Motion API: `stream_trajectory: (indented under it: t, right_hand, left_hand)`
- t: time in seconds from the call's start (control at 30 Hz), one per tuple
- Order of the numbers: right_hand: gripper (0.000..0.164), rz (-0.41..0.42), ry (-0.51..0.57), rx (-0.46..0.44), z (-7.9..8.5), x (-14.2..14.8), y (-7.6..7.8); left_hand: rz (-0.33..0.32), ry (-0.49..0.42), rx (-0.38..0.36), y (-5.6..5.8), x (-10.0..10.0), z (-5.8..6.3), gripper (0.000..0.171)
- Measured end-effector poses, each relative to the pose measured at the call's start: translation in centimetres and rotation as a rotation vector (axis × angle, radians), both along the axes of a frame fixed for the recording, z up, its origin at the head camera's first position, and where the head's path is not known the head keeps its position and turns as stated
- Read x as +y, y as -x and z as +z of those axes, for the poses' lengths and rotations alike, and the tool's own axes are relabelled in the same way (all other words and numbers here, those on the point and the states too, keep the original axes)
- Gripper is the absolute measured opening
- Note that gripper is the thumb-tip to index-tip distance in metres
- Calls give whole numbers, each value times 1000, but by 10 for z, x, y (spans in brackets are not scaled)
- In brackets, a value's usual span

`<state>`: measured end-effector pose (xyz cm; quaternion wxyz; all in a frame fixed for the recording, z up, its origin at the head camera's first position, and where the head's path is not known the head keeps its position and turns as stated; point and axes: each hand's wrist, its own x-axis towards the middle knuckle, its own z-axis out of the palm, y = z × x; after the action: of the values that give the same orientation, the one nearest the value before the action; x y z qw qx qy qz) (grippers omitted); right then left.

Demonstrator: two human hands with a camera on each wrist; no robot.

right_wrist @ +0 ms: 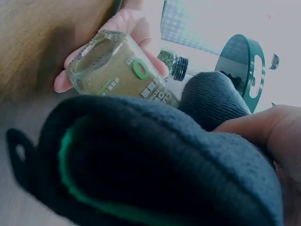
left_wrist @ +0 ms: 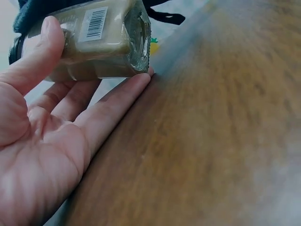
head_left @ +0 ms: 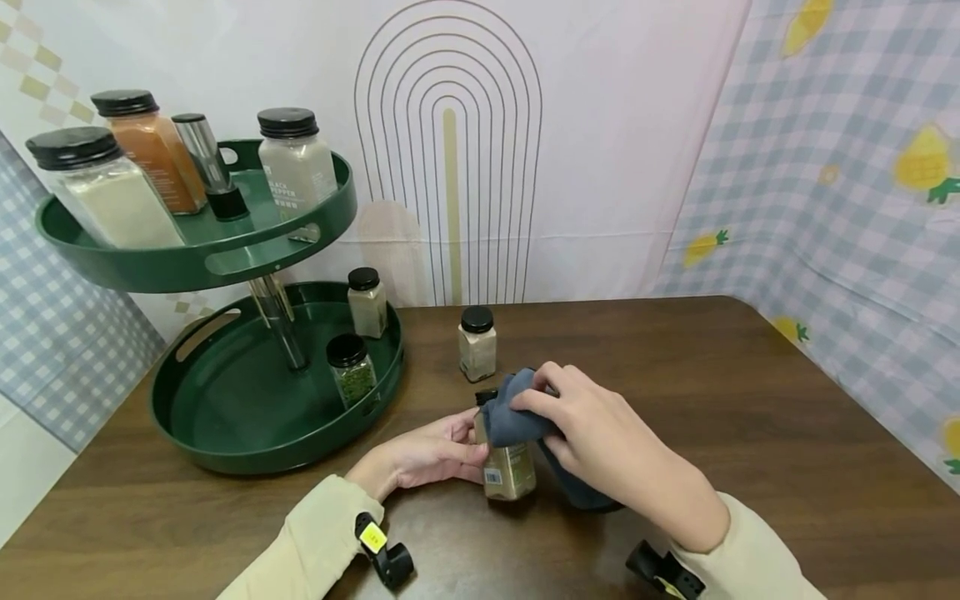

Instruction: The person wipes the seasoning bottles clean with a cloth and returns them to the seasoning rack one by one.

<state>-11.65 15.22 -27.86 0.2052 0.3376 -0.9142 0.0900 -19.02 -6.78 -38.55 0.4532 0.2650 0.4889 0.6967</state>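
A square glass spice jar [head_left: 510,473] of tan powder is held just above the table by my left hand [head_left: 438,452], its thumb on one side and fingers on the other. The left wrist view shows a barcode label [left_wrist: 94,23] on the jar. My right hand [head_left: 592,421] grips a dark blue-grey cloth [head_left: 517,412] and presses it against the jar's upper part, hiding most of the black lid. In the right wrist view the folded cloth [right_wrist: 155,150] fills the foreground, with the jar's printed face [right_wrist: 127,70] behind it.
A spice jar [head_left: 477,346] stands on the table behind my hands. At left, a two-tier green tray [head_left: 225,454] holds larger jars and a metal grinder [head_left: 210,167] above, and two small jars [head_left: 352,371] below. A patterned cloth backdrop [head_left: 600,150] rises behind the table.
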Motion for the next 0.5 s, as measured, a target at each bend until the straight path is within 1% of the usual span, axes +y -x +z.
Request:
stream_trajectory:
  t: [0.07, 0.23, 0.3, 0.5]
  right_hand:
    - [38, 10, -30, -36, 1, 0, 0]
    - [39, 53, -102, -121, 3, 1, -4]
    - [39, 73, -128, -152, 4, 1, -6]
    - [42, 166, -201, -258, 8, 3, -11]
  left_hand:
    - [-2, -10, -11, 0, 0, 0, 73]
    - [14, -35, -61, -1, 0, 0, 44]
    - [17, -41, -70, -1, 1, -1, 39]
    - [23, -63, -71, 1, 1, -2, 54]
